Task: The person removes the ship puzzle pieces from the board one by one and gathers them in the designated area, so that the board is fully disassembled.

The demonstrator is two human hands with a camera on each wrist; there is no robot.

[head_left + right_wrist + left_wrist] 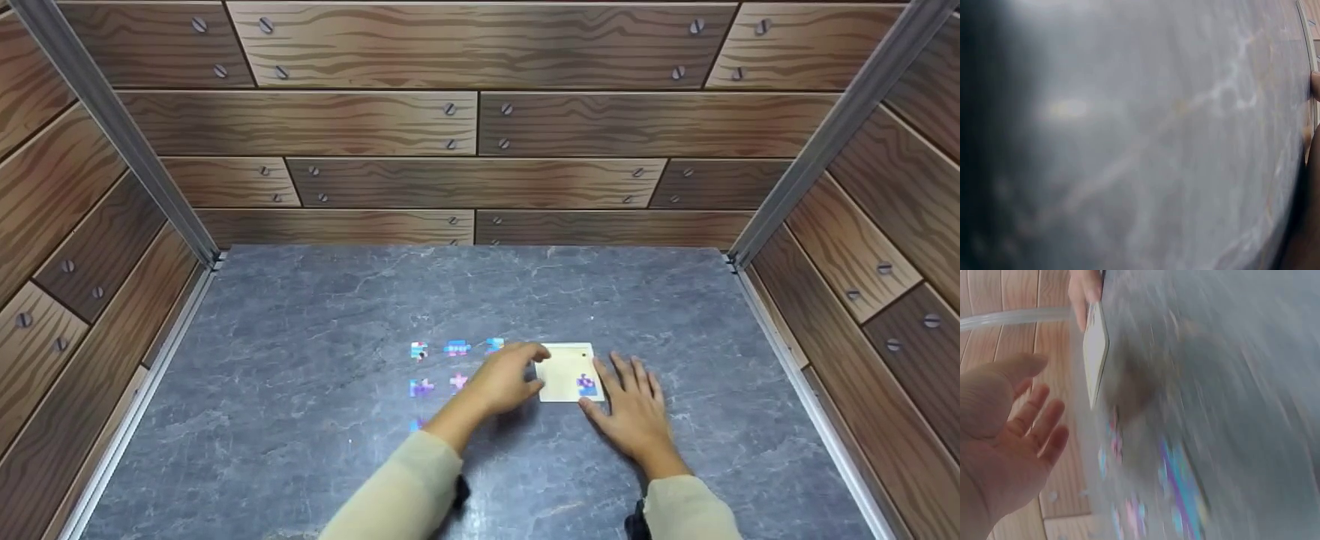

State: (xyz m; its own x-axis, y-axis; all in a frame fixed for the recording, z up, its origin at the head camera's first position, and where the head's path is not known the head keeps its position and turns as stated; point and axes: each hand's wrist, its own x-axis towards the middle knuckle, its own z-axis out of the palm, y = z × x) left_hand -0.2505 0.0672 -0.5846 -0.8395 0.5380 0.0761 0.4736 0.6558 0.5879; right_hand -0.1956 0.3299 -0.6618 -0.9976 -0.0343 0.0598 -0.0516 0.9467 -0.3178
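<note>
A pale square puzzle tray [559, 379] lies on the table, with one purple and blue jigsaw piece [586, 385] in its near right corner. Over the tray's left edge is my left hand [504, 379], its fingers and thumb loosely bent and spread apart. The left wrist view shows that left hand [1016, 433] with nothing in it. My right hand [636, 411] lies with straight, spread fingers along the right side of the tray, thumb at its near right corner. In the right wrist view only a sliver of that hand [1315, 87] shows at the edge.
Left of the tray, loose jigsaw pieces lie in rows, among them a blue one [457, 348] and a pink one [459, 382]; my left arm hides some. Wood-patterned walls [480, 180] with metal rails enclose the grey marbled table [300, 322].
</note>
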